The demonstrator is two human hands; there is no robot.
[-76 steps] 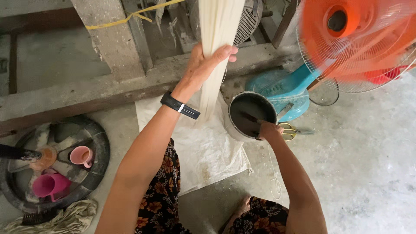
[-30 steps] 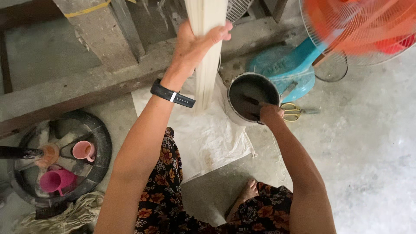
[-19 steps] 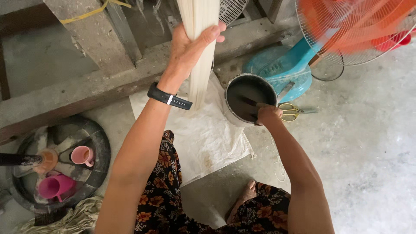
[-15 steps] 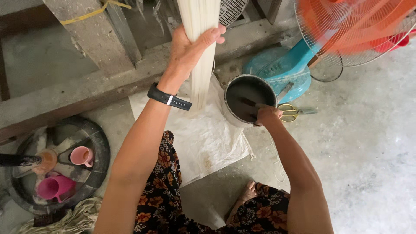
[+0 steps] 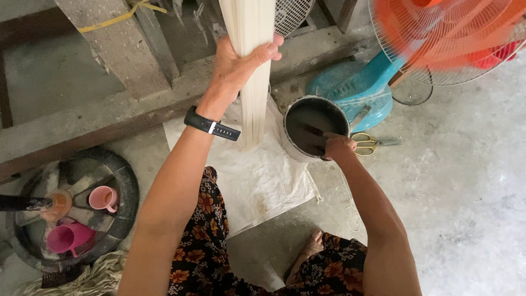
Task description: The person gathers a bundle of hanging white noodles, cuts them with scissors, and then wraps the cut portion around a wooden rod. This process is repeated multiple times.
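Concrete floor [image 5: 471, 181], rough and grey, with a white woven sack [image 5: 263, 181] spread on it below a timber frame [image 5: 109, 109]. I note the left hand [image 5: 238, 63] raised, fingers [image 5: 266, 52] clamped around a hanging bundle of pale threads [image 5: 253, 82]; the bundle's long axis runs vertical, its loose end just above the sack. Right hand [image 5: 337, 147] sits at the near rim of a dark metal pot [image 5: 313, 125], fingers closed on a stick-like handle [image 5: 315, 131] in the dark liquid. Pot stands just right of the bundle, so the right hand is nearer to it. Yellow-handled scissors [image 5: 366, 143] lie beside the pot; a fan [image 5: 455, 38] spins behind.
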